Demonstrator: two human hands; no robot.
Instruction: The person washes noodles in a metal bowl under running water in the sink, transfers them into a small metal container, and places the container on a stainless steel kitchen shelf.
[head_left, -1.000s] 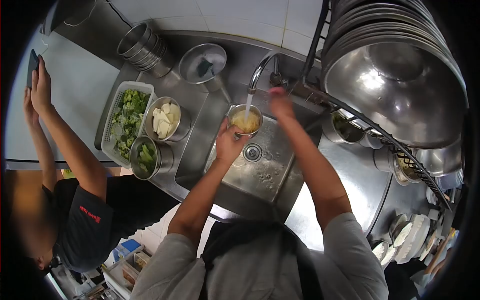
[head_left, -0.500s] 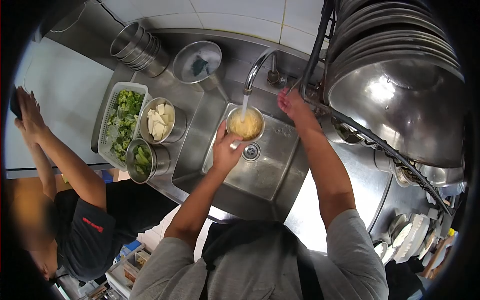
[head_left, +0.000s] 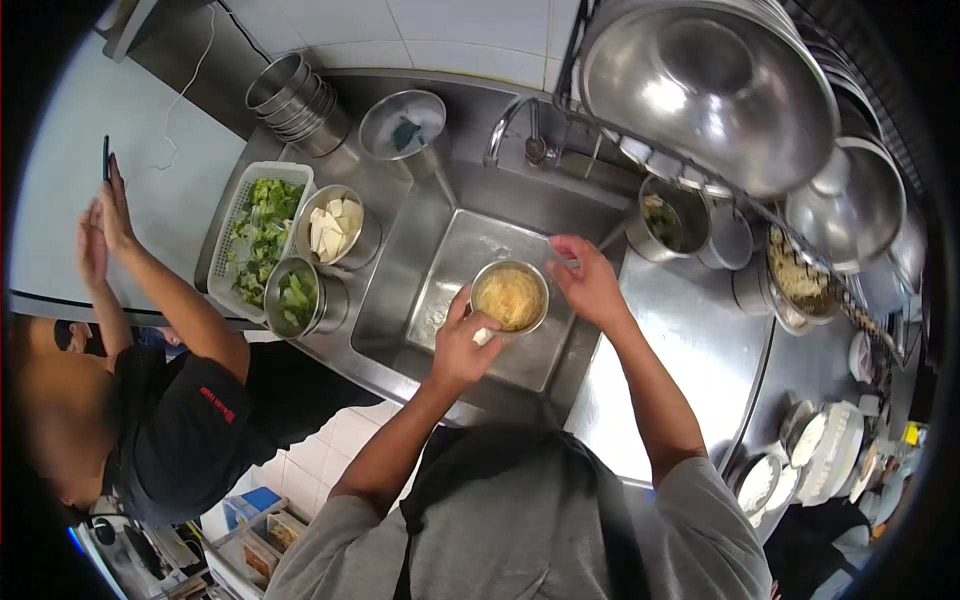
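My left hand grips a small round metal bowl by its near left rim, above the sink. Yellow, finely stranded food in water fills the bowl. Just right of the bowl, my right hand is raised with its fingers apart, holding nothing. The curved faucet stands behind the sink, and no water stream shows under it. The drain is hidden behind the bowl and my left hand.
On the left are a basket of greens, a pot of white pieces, a pot of green pieces and stacked pots. A co-worker stands left. A rack with large metal bowls overhangs the right.
The water stream has stopped. My left hand has brought the bowl nearer to me, away from the faucet. My right hand has left the tap area and come down beside the bowl.
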